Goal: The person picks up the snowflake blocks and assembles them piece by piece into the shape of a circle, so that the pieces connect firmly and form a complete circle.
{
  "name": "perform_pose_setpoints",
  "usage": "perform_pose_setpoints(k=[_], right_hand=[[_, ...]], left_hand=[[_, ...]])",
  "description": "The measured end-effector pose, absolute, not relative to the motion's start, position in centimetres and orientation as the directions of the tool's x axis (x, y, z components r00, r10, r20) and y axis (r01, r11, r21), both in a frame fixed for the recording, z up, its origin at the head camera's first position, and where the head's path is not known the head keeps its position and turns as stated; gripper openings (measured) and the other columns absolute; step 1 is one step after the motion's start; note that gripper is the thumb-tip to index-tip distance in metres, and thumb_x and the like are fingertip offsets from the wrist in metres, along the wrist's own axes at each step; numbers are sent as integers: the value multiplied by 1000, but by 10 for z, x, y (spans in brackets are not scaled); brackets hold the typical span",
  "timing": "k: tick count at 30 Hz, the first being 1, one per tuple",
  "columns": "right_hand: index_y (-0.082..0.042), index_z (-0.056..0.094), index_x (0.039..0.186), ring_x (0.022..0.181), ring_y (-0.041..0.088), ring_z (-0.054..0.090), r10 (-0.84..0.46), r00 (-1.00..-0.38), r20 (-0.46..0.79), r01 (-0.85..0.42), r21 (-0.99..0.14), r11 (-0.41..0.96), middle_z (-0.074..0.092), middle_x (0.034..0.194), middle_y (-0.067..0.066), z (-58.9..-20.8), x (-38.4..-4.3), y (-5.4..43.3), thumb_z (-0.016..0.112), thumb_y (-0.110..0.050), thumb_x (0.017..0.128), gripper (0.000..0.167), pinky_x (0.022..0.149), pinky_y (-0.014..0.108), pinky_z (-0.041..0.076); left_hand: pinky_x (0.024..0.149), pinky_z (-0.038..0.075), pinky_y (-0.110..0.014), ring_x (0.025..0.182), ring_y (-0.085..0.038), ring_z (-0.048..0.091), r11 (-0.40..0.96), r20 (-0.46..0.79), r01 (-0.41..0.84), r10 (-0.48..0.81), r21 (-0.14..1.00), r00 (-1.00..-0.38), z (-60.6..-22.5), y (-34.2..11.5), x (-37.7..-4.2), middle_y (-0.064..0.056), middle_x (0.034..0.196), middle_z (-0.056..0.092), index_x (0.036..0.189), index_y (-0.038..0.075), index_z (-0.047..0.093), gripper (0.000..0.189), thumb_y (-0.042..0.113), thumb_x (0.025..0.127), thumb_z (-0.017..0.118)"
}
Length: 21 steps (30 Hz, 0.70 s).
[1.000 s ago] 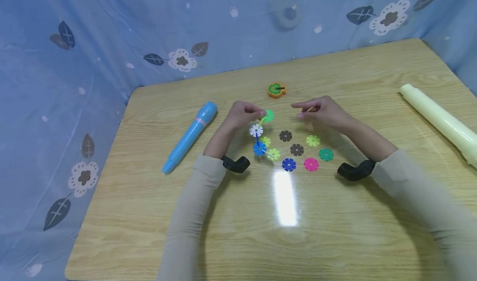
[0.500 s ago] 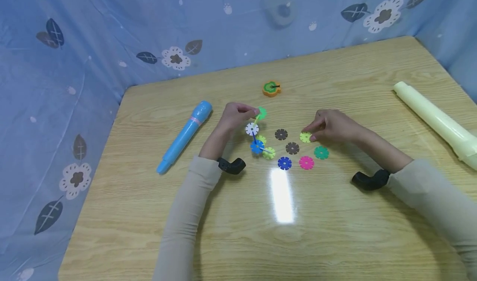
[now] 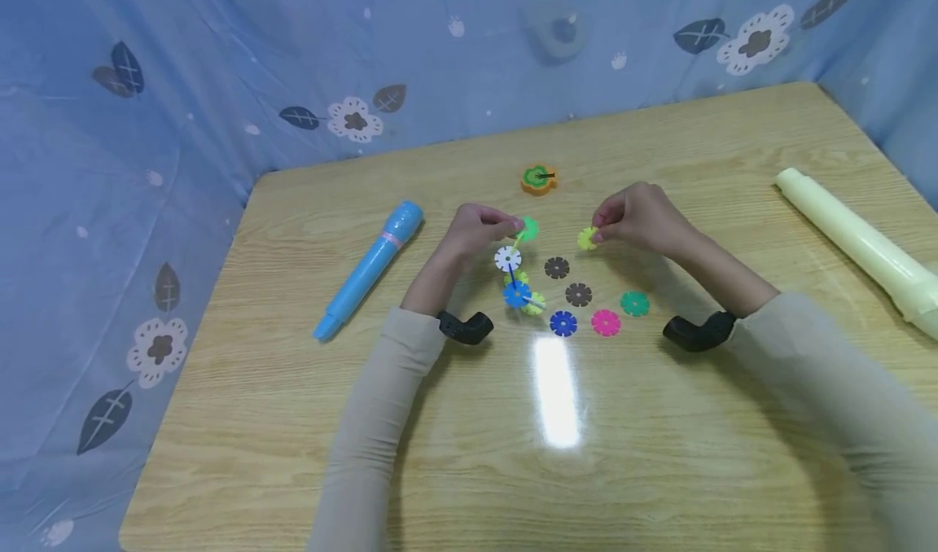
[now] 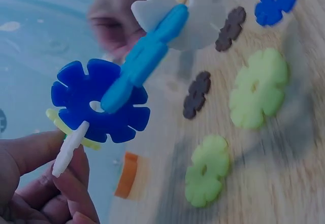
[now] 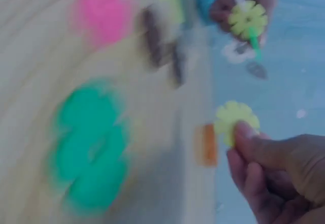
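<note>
The yellow-green disc sits just right of centre in the upper middle of the head view, lifted off the table and pinched by its edge between thumb and fingertips of the right hand, whose other fingers are curled; in the blurred right wrist view the same disc shows at the fingertips, though how it is tilted is hard to read there. To its left, across a small gap, the left hand pinches the top of the linked assembly, a chain of green, white and blue discs on short rods whose long axis runs from the hand down and slightly right toward the table; the left wrist view shows fingers closed on a white rod beside the dark blue disc. The free green end of the chain faces the held disc, so the right hand is the nearer one to that joint; loose discs lie below both hands, among them a pink disc.
</note>
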State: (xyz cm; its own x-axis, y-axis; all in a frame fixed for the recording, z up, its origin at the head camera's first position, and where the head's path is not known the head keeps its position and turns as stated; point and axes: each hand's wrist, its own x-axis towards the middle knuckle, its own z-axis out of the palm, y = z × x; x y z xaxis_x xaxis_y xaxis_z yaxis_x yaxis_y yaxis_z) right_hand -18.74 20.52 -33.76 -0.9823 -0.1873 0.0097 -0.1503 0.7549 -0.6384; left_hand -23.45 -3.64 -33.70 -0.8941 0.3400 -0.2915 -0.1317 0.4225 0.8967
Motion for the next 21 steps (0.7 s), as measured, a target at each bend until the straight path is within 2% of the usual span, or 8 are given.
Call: perform_pose_setpoints(k=[3,8,12,16,21], right_hand=[[-5,69,76,59,15,56,-151,-984,93,-174,-677,715,70,74,10,-331,-191,190,73,-10,77,7,55,24,38],[-6,70,74,59,16,59,-159,-964,212,-261,-660,705,71,73,11,-327,-193,174,73,-12,77,8,56,21,38],[-5,70,76,66,23,64,-152,-962,225,-268,-687,675,70,74,10,-329,-192,169,74,-11,77,7,56,17,42],[-6,70,76,67,22,65,-152,-955,257,-292,-696,656,70,74,9,-331,-191,166,74,-10,77,5,56,14,43],[-2,70,72,62,20,66,-236,-882,409,-457,-612,645,70,71,11,-337,-190,162,73,-4,76,5,55,14,44]], left_hand=[[92,43,-36,100,-19,56,428,-291,-127,343,895,-893,-335,-36,-233,-9,108,65,98,1,67,25,22,85,67],[93,43,-36,100,-18,55,412,-273,-110,361,905,-892,-333,-32,-231,-9,106,66,98,2,68,24,22,86,65],[91,44,-34,101,-19,56,396,-269,-117,355,911,-895,-334,-30,-231,-10,106,67,98,1,68,23,20,86,65],[92,44,-34,99,-19,57,374,-276,-146,321,916,-906,-335,-28,-229,-10,105,68,97,0,68,22,19,86,65],[87,45,-31,92,-18,59,319,-256,-167,261,933,-931,-334,-24,-220,-11,99,68,91,-3,69,20,15,84,67]])
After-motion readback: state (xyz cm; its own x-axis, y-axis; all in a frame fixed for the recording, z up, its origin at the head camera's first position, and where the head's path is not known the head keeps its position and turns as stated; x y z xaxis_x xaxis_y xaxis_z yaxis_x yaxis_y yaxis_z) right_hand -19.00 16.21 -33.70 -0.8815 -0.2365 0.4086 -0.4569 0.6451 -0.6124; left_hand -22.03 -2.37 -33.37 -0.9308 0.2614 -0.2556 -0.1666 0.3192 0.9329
